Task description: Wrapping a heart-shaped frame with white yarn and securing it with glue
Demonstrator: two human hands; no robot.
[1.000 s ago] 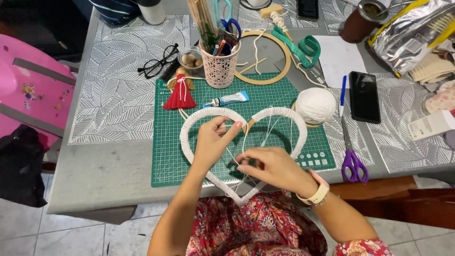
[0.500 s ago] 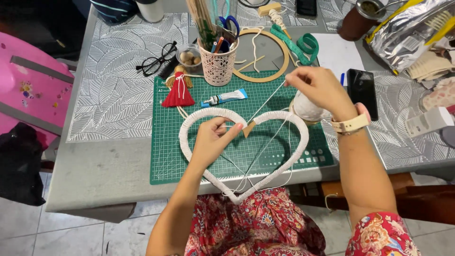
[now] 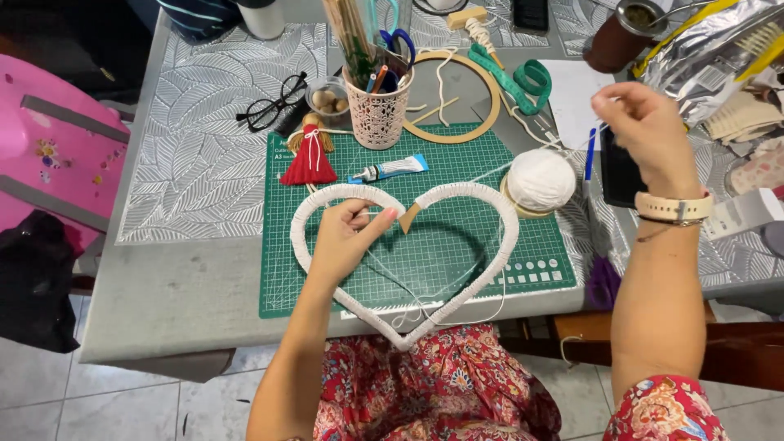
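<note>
A: Entry, near edge first. Heart-shaped frame [image 3: 490, 269] lies flat on the green cutting mat [image 3: 457, 163], its point overhanging the worktop [image 3: 163, 302] edge toward the lap. Wrapping status?

B: White cord covers almost the whole outline. One bare tan stub shows at the dip between the two lobes; that gap reads as the part left to wrap. Loose white thread [image 3: 425, 298] trails across the inside of the heart.

A: Left hand [image 3: 347, 245]?

B: Curled shut on the frame's left lobe near the dip, thumb and forefinger pinching, pinning the frame to the mat.

A: Right hand [image 3: 645, 135]?

B: Raised well above the worktop on the right, fingers pinched. It probably holds the thread's far end, drawn taut; the strand is too thin there to confirm.

A: Farther back?

B: Ball of white yarn [image 3: 541, 180] beside the right lobe, glue tube [image 3: 390, 169] and red tassel [image 3: 309, 159] on the mat, lattice cup of tools [image 3: 376, 114], wooden hoop [image 3: 478, 94], glasses [image 3: 273, 102].

A: Judgement: wrapping nearly complete, dip unfinished.
</note>
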